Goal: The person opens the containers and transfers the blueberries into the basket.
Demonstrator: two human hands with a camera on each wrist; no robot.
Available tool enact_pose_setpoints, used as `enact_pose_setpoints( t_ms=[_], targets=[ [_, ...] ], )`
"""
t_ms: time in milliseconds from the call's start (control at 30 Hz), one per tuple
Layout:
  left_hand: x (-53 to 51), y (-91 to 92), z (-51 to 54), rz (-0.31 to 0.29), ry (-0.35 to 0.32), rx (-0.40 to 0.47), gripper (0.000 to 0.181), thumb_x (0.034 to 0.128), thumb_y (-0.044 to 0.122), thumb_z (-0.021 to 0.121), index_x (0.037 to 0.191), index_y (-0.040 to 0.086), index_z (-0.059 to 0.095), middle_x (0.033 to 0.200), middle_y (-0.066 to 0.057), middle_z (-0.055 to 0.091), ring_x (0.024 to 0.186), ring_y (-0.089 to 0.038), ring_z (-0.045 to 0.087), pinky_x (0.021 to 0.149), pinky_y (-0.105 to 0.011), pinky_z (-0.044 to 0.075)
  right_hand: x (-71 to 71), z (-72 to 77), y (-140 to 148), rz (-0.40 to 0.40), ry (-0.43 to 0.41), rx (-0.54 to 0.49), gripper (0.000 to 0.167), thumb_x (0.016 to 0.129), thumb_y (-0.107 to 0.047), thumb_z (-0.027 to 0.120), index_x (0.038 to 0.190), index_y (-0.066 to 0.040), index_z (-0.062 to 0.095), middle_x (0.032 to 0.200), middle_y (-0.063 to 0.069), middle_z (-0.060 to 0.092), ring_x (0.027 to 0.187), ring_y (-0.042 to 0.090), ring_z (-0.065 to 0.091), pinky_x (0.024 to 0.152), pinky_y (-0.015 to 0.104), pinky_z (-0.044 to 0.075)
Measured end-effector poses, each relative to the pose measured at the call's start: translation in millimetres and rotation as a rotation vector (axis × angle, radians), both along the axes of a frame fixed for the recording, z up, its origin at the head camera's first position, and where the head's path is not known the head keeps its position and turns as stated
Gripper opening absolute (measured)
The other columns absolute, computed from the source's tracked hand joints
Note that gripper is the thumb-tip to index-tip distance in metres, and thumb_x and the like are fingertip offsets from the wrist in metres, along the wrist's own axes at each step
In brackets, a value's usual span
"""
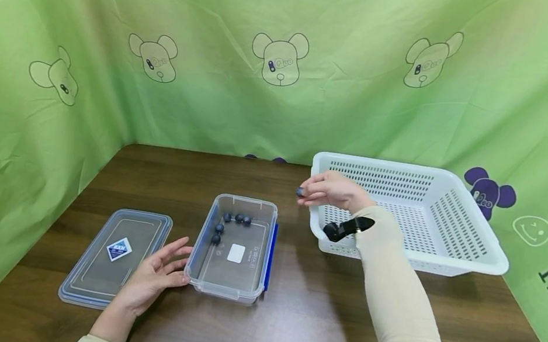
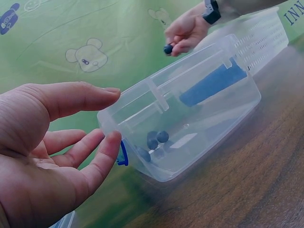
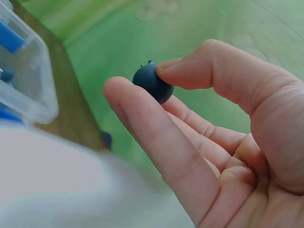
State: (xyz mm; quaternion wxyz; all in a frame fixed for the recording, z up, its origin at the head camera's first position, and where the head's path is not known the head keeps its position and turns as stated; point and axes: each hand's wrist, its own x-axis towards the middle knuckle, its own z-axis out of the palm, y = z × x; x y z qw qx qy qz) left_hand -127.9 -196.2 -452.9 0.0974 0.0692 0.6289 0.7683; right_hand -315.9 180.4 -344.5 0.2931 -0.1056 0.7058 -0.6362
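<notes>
Between thumb and fingertips my right hand [image 1: 333, 190] pinches a single blueberry [image 3: 151, 83], held above the near-left rim of a white plastic basket [image 1: 468, 260]. To the left, a clear plastic box [image 1: 214, 288] stands lidless, with several blueberries [image 1: 239, 218] lying along the far and left parts of its floor. My left hand [image 1: 154, 274] is at the box's near-left corner, thumb and fingers loosely extended, the thumb seemingly touching the wall in the head view. A blue clip flap [image 2: 213, 85] hangs along the box's right side.
A clear lid with a blue-edged rim [image 1: 92, 285] and a diamond sticker lies left of the box. Basket and box stand apart on the dark wooden table [image 1: 305, 317]. Green printed cloth [image 1: 209, 108] hangs behind and at both sides.
</notes>
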Motion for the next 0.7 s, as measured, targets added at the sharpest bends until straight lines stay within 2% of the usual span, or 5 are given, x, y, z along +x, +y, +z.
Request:
enact_pose_setpoints(
  t_ms=[233, 400, 533, 700],
  targets=[
    [-0.5, -0.2, -1.1, 0.005, 0.009, -0.003, 0.083, 0.0783, -0.018, 0.065, 0.150, -0.012, 0.024, 0.130, -0.009, 0.052, 0.112, -0.017, 0.058, 0.085, -0.027, 0.054, -6.0, -1.1, 43, -0.061, -0.031, -0.016, 0.014, 0.093, 0.011, 0.051, 0.103, 0.009, 0.061, 0.089, 0.013, 0.070, 0.085, 0.022, 0.072, 0.090, 0.036, 0.054],
    [-0.9, -0.2, -1.7, 0.006, 0.003, -0.004, 0.083, 0.0785, -0.018, 0.065, 0.151, -0.012, 0.024, 0.130, -0.008, 0.053, 0.112, -0.016, 0.058, 0.084, -0.027, 0.054, -9.2, -5.1, 63, -0.075, -0.080, 0.016, 0.019, 0.095, 0.010, 0.051, 0.090, 0.001, 0.067, 0.087, 0.012, 0.071, 0.084, 0.021, 0.072, 0.088, 0.035, 0.054],
    [-1.1, -0.7, -1.9, 0.004, -0.001, -0.005, 0.084, 0.0786, -0.018, 0.065, 0.151, -0.012, 0.023, 0.131, -0.008, 0.052, 0.112, -0.016, 0.058, 0.084, -0.027, 0.054, -13.4, -11.7, 71, -0.057, -0.122, 0.069, 0.020, 0.094, 0.010, 0.053, 0.086, 0.001, 0.069, 0.086, 0.013, 0.071, 0.082, 0.022, 0.072, 0.086, 0.034, 0.055],
    [-2.0, -0.7, -1.5, 0.001, -0.009, -0.002, 0.085, 0.0787, -0.017, 0.065, 0.151, -0.012, 0.021, 0.132, -0.010, 0.051, 0.113, -0.017, 0.057, 0.085, -0.027, 0.054, -20.3, -19.0, 73, -0.046, -0.182, 0.194, 0.011, 0.090, 0.012, 0.055, 0.093, 0.009, 0.066, 0.088, 0.016, 0.070, 0.079, 0.022, 0.072, 0.082, 0.031, 0.057]
  ],
)
